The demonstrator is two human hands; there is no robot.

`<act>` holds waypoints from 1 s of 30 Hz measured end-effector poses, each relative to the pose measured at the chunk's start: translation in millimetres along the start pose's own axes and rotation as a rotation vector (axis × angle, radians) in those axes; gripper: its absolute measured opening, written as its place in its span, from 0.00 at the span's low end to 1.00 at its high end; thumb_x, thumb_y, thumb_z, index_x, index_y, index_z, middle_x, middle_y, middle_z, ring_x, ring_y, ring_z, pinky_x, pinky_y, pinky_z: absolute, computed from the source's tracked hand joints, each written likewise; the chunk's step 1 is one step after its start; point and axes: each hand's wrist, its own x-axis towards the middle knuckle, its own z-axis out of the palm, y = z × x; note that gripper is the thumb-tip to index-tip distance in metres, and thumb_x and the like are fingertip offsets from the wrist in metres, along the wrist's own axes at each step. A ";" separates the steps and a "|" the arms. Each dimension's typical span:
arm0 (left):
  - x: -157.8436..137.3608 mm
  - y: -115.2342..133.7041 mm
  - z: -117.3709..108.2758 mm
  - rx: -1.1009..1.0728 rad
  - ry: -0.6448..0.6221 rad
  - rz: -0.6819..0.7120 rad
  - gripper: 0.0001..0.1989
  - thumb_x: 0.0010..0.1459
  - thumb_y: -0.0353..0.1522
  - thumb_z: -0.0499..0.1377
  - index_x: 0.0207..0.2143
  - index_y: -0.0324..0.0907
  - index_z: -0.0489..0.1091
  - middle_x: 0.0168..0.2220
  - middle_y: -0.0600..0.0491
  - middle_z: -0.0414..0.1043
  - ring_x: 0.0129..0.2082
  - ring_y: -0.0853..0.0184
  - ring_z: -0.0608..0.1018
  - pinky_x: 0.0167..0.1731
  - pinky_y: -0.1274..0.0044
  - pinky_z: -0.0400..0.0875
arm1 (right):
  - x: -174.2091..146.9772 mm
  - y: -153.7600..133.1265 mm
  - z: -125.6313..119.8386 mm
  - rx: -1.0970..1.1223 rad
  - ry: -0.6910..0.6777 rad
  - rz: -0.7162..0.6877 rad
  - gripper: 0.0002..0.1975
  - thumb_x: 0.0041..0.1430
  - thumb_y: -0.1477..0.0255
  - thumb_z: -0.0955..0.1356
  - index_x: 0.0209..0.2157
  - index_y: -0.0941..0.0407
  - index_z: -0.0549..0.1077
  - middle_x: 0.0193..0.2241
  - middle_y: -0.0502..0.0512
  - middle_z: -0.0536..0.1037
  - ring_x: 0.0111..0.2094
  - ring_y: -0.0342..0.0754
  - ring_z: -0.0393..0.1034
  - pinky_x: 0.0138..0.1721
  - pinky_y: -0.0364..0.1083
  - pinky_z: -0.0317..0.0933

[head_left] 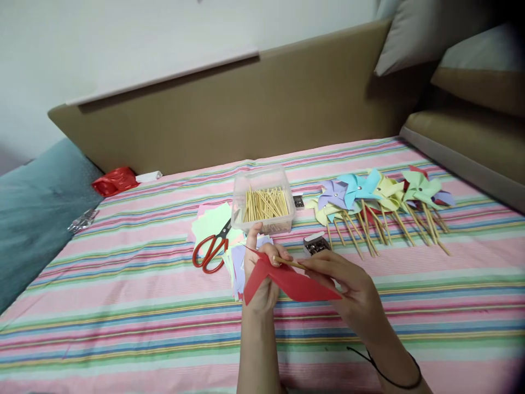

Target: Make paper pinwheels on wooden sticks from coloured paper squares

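My left hand [264, 284] is closed on a red paper pinwheel [293, 282], its index finger pointing up. Between the fingers of my right hand [348, 279] is a thin wooden stick [290, 263], whose tip meets the pinwheel near my left fingertips. Whether the stick is fastened to the paper I cannot tell. Just beyond my right hand stands a small open box of dark metal pins [316, 245]. Scissors with red handles [211, 251] lie left of my left hand, on sheets of pale coloured paper [204, 225].
Behind my hands, a clear plastic box [283, 224] holds many wooden sticks [266, 203]. Finished pinwheels [359, 187] lie in a row at right. A second small box [298, 202] sits beside the plastic box. Red plastic [117, 181] lies far left on the striped cloth [135, 328].
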 end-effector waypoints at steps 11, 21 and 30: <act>2.7 -2.4 4.2 -0.043 -0.007 0.006 0.43 0.43 0.31 0.73 0.59 0.55 0.60 0.19 0.66 0.68 0.24 0.75 0.76 0.40 0.78 0.75 | 2.6 -1.6 0.7 -0.063 0.087 -0.103 0.18 0.59 0.83 0.66 0.46 0.50 0.79 0.34 0.52 0.76 0.33 0.42 0.72 0.31 0.40 0.67; 2.0 -2.2 2.9 0.005 0.002 0.041 0.46 0.43 0.33 0.73 0.62 0.58 0.56 0.19 0.67 0.68 0.24 0.75 0.77 0.52 0.70 0.72 | 1.0 -3.7 -1.1 -0.041 0.086 -0.089 0.21 0.58 0.85 0.66 0.48 0.49 0.78 0.36 0.51 0.76 0.36 0.41 0.72 0.35 0.38 0.68; 2.7 -2.2 3.3 0.011 0.002 0.040 0.44 0.43 0.33 0.73 0.60 0.57 0.59 0.18 0.67 0.67 0.23 0.75 0.76 0.49 0.72 0.74 | 1.8 -3.1 -2.6 -0.063 0.080 -0.091 0.22 0.58 0.85 0.67 0.48 0.48 0.78 0.35 0.51 0.77 0.35 0.41 0.72 0.33 0.39 0.68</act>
